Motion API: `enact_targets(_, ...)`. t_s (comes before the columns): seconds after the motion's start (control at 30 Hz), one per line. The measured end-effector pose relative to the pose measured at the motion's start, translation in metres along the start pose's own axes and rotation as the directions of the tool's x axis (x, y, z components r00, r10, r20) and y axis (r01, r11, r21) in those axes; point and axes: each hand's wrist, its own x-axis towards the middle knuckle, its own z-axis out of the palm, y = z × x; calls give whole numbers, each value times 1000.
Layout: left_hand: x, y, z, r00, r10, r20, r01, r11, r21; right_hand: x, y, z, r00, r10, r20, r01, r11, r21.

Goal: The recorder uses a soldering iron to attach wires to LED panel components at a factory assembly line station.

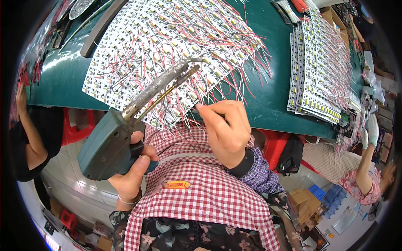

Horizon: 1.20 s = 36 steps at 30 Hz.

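My left hand [133, 178] is wrapped round the grip of a dark green soldering gun [106, 144]. Its long metal barrel slants up and to the right, with the tip over a large sheet of small white circuit boards [125, 39]. Many thin red, white and black wires [209, 83] stand up from that sheet and hang over its near edge. Beside the gun's tip, to the right and nearer me, my right hand [228, 129] is closed in a pinch at the wire ends. What lies between its fingertips is too small to make out.
Stacked wired board sheets [318, 71] lie at the right of the green table [272, 111]. A dark bar [102, 27] lies at the far left, and bundled white wires [288, 10] at the back. People sit or stand at both sides. Red stools [77, 125] are under the table.
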Motion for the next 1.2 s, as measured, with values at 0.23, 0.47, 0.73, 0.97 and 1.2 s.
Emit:
enact_targets(0.23,-4,-5,-11,999,33,25,-33,999,8,-7,2,6,998,52,-32,-53,998,-17)
enact_targets(0.47,-10,-9,-14,995,72,-71,-70,997,24,-3,5,14,994,97,48,-100,993,66)
enact_targets(0.73,-3,-9,-7,998,12,57,-13,1000,5,-12,2,18,997,39,61,-42,998,52)
enact_targets(0.97,0,-12,-10,985,80,154,-75,996,-42,-12,10,16,995,85,47,-87,995,52)
enact_targets(1.2,0,-12,-7,989,69,132,-65,997,-34,-10,6,12,986,149,78,-153,987,49)
